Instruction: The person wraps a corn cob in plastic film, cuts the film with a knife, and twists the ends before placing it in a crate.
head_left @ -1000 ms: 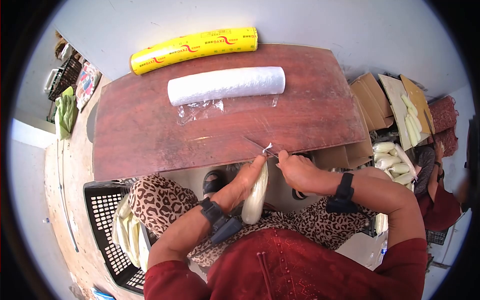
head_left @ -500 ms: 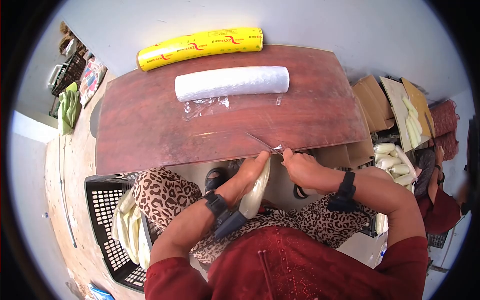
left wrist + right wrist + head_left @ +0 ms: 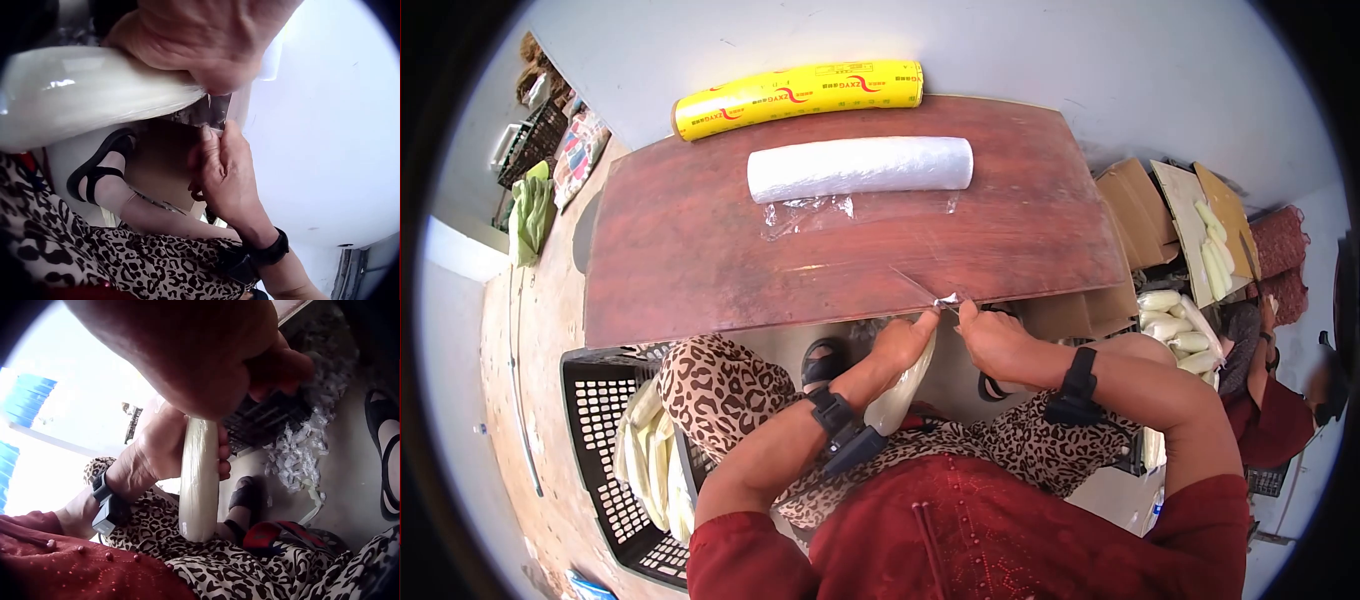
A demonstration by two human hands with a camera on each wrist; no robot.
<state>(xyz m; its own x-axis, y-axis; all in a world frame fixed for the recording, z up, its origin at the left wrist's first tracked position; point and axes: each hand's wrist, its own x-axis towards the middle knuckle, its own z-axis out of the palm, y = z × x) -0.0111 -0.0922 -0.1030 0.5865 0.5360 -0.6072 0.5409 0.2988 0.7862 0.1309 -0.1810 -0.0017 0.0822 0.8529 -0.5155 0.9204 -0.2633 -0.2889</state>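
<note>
In the head view my left hand (image 3: 905,343) grips the upper end of a pale, elongated vegetable bundle (image 3: 897,392) wrapped in shiny clear film. Its fat lower end hangs toward my lap, as the right wrist view also shows the bundle (image 3: 200,481). A twisted film end (image 3: 946,299) sticks out past my left thumb at the table's front edge. My right hand (image 3: 1000,342) holds a thin knife (image 3: 913,284), its blade pointing up-left over the tabletop and crossing by the film end. The handle is hidden in the fist.
A white film roll (image 3: 860,168) with a loose flap lies on the red-brown table (image 3: 700,260), a yellow roll (image 3: 800,98) behind it. A black crate (image 3: 605,440) of pale vegetables stands left. Wrapped bundles (image 3: 1190,335) and cardboard (image 3: 1138,210) are at right, near another person (image 3: 1280,420).
The bundle's lower end has swung left, toward my left wrist. The film end, upright before, now leans right, close to my right thumb. The knife stays by the table edge.
</note>
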